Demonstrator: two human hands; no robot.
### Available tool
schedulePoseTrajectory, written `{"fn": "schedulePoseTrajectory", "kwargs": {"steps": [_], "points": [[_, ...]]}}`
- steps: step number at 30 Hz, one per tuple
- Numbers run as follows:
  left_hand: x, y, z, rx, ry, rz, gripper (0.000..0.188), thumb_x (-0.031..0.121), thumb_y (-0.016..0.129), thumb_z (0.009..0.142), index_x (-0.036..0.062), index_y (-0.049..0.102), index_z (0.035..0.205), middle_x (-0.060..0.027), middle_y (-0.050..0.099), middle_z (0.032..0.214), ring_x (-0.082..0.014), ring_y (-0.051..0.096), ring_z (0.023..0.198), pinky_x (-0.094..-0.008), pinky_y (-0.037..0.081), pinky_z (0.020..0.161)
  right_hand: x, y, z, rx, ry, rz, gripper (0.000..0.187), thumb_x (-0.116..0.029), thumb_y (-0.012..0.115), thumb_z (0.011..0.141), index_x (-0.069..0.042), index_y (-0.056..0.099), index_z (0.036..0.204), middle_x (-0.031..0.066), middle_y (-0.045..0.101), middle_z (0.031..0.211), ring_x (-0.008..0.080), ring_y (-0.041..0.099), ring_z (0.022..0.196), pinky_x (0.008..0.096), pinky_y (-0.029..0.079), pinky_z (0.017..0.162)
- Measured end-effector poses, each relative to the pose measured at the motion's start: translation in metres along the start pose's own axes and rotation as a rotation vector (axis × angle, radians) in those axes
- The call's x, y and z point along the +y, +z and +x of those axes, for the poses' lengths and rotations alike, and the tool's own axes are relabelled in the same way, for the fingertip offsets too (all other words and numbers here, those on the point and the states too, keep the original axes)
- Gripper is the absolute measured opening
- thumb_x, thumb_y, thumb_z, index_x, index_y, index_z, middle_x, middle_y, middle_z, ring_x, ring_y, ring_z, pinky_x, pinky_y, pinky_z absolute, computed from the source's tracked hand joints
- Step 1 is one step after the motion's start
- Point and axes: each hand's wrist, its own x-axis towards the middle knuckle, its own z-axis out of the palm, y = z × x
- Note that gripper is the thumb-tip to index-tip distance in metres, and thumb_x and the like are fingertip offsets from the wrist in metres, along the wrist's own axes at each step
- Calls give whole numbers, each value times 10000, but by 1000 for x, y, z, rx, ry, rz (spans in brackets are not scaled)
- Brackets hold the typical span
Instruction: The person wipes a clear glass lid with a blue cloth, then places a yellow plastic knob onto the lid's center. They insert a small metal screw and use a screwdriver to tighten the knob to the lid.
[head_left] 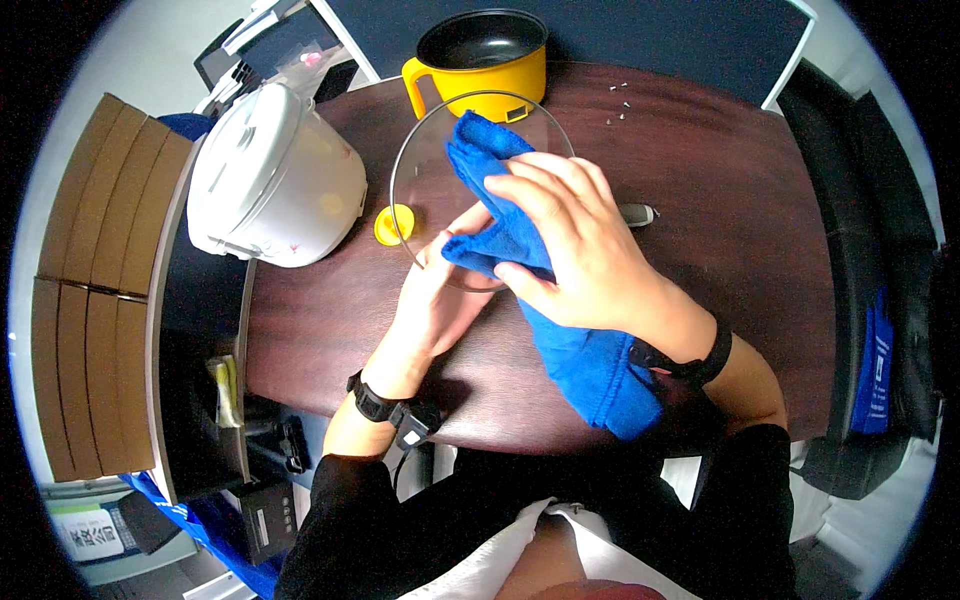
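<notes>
Right hand (585, 245): fingers are half curled, thumb set apart; the blue cloth (590, 370) is gripped and laid against the glass.
Left hand (440, 300): the glass lid (425, 165) is held near its lower rim; finger closure is partly hidden by the cloth.
Glass lid: positioned over the table (730, 250), nearer than the yellow pot (490, 84).
Wiping step: judged to be in hand.
Next move: the rim should be kept supported while the cloth is shifted toward uncovered glass, left side.
</notes>
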Motion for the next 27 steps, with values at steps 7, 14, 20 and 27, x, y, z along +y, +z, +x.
{"fn": "schedulePoseTrajectory", "kwargs": {"steps": [7,14,20,27], "points": [[-5,-21,-1,-62,-1,-228,775,637,344,962,6,419,1404,-117,520,1376,-209,524,1239,-407,400,1061,-6,25,-19,-63,-33,-114,477,-161,620,819,-111,527,1285,142,496,1182,341,503,1126,429,460,951],[-16,-25,-10,-33,10,-219,487,449,458,981,62,540,1265,-81,611,1218,-201,586,1125,-387,455,988,-24,27,7,-32,-67,-39,351,-133,567,829,-73,577,1175,130,521,1072,312,532,992,410,478,853],[7,-6,-6,-59,12,-208,417,165,608,911,-26,531,1273,-118,637,1192,-181,621,1080,-337,497,937,-20,13,24,-8,-38,-94,387,-97,606,774,-56,571,1157,129,539,1045,317,533,980,434,455,878],[18,8,-3,-162,-107,68,607,-72,558,817,-68,398,1403,-117,572,1320,-168,549,1195,-330,434,1022,2,5,50,12,31,-43,431,40,626,727,-46,567,1145,164,563,1057,367,542,1022,423,458,912]]}}
